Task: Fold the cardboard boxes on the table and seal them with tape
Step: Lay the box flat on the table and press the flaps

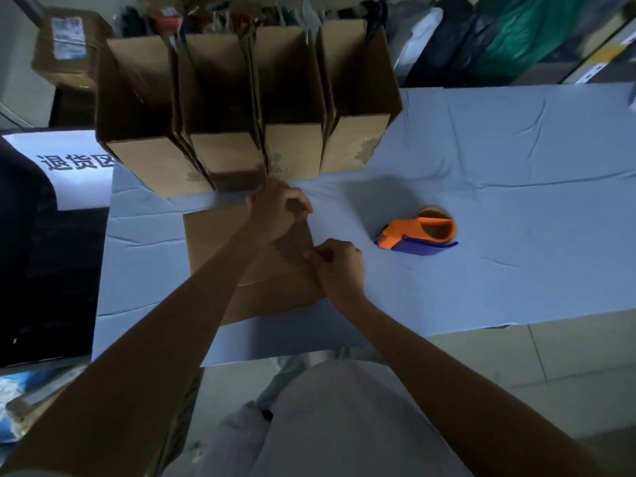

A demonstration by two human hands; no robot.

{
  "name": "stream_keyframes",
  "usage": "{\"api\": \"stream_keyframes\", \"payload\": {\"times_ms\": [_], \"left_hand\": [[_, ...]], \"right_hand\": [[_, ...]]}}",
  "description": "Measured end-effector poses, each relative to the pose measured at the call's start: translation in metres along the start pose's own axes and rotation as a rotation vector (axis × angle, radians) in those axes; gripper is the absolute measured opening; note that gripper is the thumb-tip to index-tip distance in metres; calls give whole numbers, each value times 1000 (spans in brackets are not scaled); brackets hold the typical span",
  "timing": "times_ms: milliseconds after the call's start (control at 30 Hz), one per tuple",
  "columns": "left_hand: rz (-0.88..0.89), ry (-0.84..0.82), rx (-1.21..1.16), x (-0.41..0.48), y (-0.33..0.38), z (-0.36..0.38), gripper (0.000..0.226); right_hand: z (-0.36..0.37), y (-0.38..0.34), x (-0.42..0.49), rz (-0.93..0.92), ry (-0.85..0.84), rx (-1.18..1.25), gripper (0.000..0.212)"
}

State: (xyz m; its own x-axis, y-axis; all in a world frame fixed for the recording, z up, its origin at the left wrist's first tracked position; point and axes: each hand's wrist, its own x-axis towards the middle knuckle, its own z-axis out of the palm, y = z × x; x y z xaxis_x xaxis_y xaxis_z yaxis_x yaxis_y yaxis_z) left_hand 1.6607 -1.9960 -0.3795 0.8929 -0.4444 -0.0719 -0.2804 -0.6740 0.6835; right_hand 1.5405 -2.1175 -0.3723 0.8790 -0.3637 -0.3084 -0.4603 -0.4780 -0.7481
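At the left edge of the frame, a white sign with dark characters lies beside the desk, which is covered in a creased light blue cloth. In the upper middle, four open cardboard boxes stand side by side in a row at the desk's far edge. Just below them, at the centre, a flat cardboard box lies on the cloth. The left arm stretches diagonally from the lower left across this box, and the left hand is curled, gripping the box's upper right corner, close to the row. The right arm comes in from the lower right, and the right hand has its fingers bent, pinching the box's right edge lower down. To the right of both hands, apart from the box, an orange and blue tape dispenser rests on the cloth.
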Motion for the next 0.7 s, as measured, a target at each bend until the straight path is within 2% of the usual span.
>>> {"api": "stream_keyframes", "payload": {"times_ms": [100,167,267,367,467,533,600,700], "left_hand": [[-27,25,2,-5,8,2,23],[-24,28,-118,-9,10,7,24],[-19,-19,-256,-11,22,13,42],[7,16,-179,-12,34,28,45],[-8,149,-115,-15,43,43,45],[-123,294,32,-16,47,48,43],[-274,368,127,-18,47,51,37],[-347,402,27,-21,47,55,38]], "right_hand": [[-5,4,1,-31,-28,16,11],[-12,11,1,-50,-55,2,9],[-33,25,7,-64,-56,33,8],[-55,38,19,-85,-82,37,7],[-66,44,24,-143,-132,47,11],[-67,47,24,-179,-194,85,16],[-68,49,24,-227,-253,120,21],[-70,50,26,-279,-297,111,23]]}}
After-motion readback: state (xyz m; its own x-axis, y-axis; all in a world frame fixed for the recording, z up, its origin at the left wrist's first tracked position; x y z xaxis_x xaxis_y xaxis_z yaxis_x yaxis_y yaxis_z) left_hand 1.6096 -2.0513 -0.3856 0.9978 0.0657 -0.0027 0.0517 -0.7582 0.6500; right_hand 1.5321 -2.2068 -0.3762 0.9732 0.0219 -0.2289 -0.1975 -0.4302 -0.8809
